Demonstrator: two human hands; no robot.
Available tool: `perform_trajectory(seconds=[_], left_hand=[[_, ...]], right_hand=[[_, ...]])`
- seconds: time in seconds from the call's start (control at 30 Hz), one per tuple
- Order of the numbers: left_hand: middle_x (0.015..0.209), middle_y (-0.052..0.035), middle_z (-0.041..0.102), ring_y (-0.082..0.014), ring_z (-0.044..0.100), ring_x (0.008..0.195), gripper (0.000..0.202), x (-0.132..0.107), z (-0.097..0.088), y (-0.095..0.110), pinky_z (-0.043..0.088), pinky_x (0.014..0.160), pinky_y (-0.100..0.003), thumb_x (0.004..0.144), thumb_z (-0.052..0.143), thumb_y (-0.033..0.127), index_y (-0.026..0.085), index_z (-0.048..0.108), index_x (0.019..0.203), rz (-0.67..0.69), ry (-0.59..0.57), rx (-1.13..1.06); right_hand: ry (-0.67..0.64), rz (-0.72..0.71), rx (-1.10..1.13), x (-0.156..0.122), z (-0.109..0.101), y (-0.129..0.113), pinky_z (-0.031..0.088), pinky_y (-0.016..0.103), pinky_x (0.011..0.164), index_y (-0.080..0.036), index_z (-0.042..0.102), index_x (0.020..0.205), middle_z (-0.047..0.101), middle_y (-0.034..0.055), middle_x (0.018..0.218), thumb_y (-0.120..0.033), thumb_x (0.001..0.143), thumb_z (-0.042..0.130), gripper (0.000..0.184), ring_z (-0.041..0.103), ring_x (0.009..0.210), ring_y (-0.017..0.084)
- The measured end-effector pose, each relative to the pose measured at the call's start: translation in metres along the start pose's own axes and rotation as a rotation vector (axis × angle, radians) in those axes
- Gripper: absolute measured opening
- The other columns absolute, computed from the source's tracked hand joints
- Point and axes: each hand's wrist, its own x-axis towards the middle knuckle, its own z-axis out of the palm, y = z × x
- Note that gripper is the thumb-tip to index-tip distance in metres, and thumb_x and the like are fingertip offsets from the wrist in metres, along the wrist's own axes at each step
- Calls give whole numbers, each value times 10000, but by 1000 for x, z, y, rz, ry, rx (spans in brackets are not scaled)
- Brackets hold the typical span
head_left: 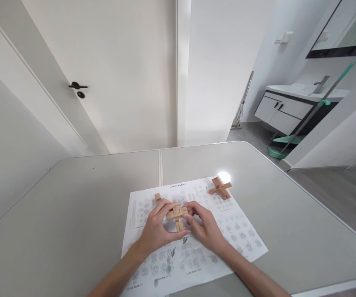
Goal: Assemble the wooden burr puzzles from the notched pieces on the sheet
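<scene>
Between my hands is a light wooden burr puzzle (177, 213), partly assembled from notched sticks that cross one another. My left hand (157, 225) curls around it, fingers on the upper side and thumb along the lower end. The fingertips of my right hand (203, 225) pinch its right end. Just beyond my left fingers lies a loose wooden piece (157, 197), partly hidden by the hand. A darker brown crossed wooden piece (220, 188) rests at the paper's upper right corner. Under it all is a printed instruction sheet (196, 264) with rows of small diagrams.
The grey table (72, 214) has a seam down its far half and a rounded far right corner. Behind it stands a white door (128, 74) with a black handle (78, 86). At right are a washbasin cabinet (284, 108), a green broom and dustpan (277, 153), and a mop (242, 101).
</scene>
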Motion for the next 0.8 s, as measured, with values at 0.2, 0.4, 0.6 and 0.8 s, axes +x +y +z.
perform_trajectory(seconds=[0.2,0.4,0.6,0.8], left_hand=[[1020,-48,612,-221,631,899,571,0,0,2,572,788,-371,762,859,455,253,596,1227,-47,-6,-23],[1036,-65,615,-227,635,901,615,-1,0,0,582,783,-372,759,860,471,244,575,1254,-9,10,21],[1057,-66,619,-229,646,923,614,-1,0,0,587,799,-368,768,857,460,243,577,1269,-9,16,16],[1117,-61,651,-248,646,999,714,1,-4,2,565,872,-398,723,893,470,280,554,1321,-162,-8,-66]], right_hand=[[12,-65,-45,0,-1,-1,486,297,695,-217,618,1055,612,31,837,-382,1020,515,198,569,749,190],[6,-22,-29,0,-1,-4,480,301,657,-219,619,1050,602,33,809,-411,1023,514,220,554,730,199],[3,22,-4,1,1,-3,482,295,644,-217,629,1055,617,37,813,-454,1012,533,259,570,733,201],[34,94,41,2,6,2,502,301,662,-218,626,1105,592,6,756,-525,1003,545,334,587,693,191]])
